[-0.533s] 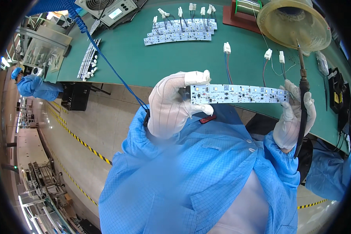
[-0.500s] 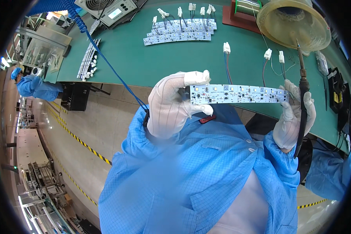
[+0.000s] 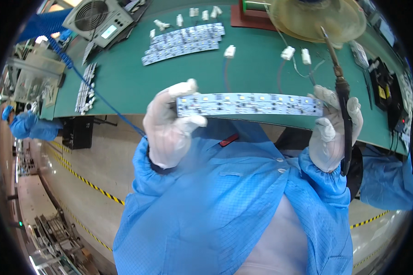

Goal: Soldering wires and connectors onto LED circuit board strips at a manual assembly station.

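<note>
A long white LED strip board (image 3: pixel 250 104) is held level in front of me, just before the green workbench (image 3: pixel 137 82). My left hand (image 3: pixel 167 123), in a white glove, pinches the board's left end. My right hand (image 3: pixel 332 128), also gloved, supports the right end and grips a soldering iron (image 3: pixel 340 87) whose tip points up and away over the bench. Both sleeves are blue.
Rows of similar LED boards (image 3: pixel 183 41) lie at the back of the bench, with white connectors on wires (image 3: pixel 287 52) nearer me. A grey fan unit (image 3: pixel 98 18) sits back left, a round amber dish (image 3: pixel 316 18) back right. Another blue-suited person (image 3: pixel 25 126) stands far left.
</note>
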Demonstrator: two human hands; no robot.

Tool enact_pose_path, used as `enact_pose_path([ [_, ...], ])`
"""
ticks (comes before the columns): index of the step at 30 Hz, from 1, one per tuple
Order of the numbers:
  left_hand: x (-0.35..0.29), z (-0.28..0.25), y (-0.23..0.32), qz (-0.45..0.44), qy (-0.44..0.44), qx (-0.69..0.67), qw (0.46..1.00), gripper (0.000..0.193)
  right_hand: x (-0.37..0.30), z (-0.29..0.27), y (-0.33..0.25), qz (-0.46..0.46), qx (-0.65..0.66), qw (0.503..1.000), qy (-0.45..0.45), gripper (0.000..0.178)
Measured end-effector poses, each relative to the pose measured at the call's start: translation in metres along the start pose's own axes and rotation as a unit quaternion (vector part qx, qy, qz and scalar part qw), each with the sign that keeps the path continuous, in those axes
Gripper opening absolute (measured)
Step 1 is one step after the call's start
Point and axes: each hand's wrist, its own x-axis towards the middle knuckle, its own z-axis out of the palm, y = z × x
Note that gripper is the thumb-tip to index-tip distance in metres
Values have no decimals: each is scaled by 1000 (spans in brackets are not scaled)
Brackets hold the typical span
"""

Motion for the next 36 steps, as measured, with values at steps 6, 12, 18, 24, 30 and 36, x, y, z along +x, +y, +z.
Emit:
enact_pose_path([
  [6,4,-4,-4,18,-1,63,998,55,2,-3,-5,4,91,995,-50,66],
  [12,5,-5,1,-10,8,99,995,62,1,-10,-6,-4,120,989,-91,72],
  [18,2,-7,1,-24,13,106,994,64,4,0,-13,32,205,978,-38,54],
  [24,2,-7,-1,-4,16,130,991,63,0,1,-10,13,178,984,-26,50],
  [30,0,-9,3,-7,16,146,989,65,-1,-1,-6,-24,53,998,-28,44],
  [36,-1,-12,0,13,-3,166,986,64,-3,0,-3,7,55,998,-17,50],
])
